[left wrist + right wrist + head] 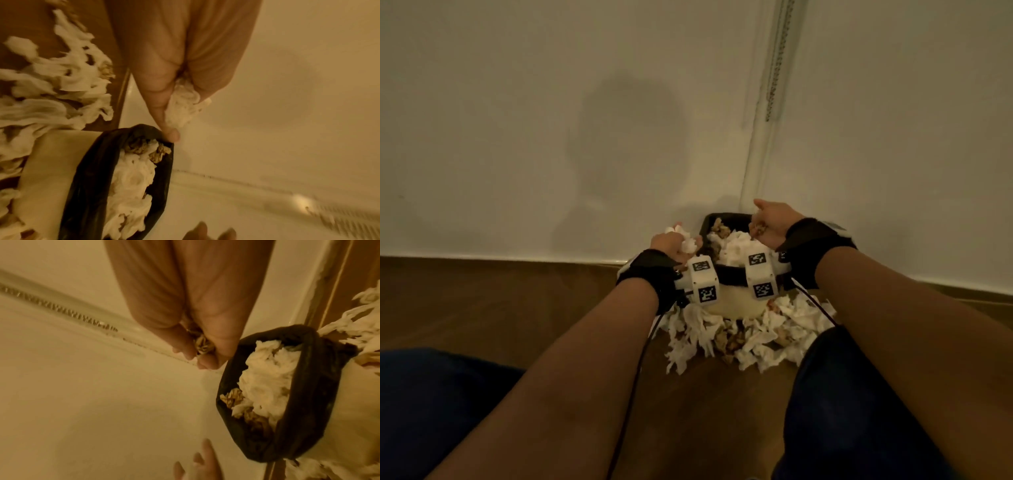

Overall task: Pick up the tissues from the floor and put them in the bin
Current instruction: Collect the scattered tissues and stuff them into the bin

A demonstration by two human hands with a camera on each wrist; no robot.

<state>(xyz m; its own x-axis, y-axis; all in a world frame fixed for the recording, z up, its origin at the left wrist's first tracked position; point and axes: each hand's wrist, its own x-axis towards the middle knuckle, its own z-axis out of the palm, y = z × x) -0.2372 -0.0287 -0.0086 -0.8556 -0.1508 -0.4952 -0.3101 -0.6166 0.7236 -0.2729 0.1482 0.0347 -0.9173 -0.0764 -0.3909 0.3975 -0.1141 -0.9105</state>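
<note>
A cream bin (726, 303) lined with a black bag (94, 170) stands against the wall, heaped with white and brown tissues (265, 378). My left hand (671, 245) is raised at the bin's left rim and grips a crumpled white tissue (183, 107). My right hand (770, 219) hovers at the bin's right rim, fingers curled round a brown patterned tissue (203, 344). More crumpled tissues (729, 337) lie on the wooden floor in front of the bin.
A white wall (551, 120) and skirting run behind the bin, with a bead chain (777, 68) hanging at the right. My knees in dark blue trousers (859, 394) flank the pile. Cables run from both wrist cameras.
</note>
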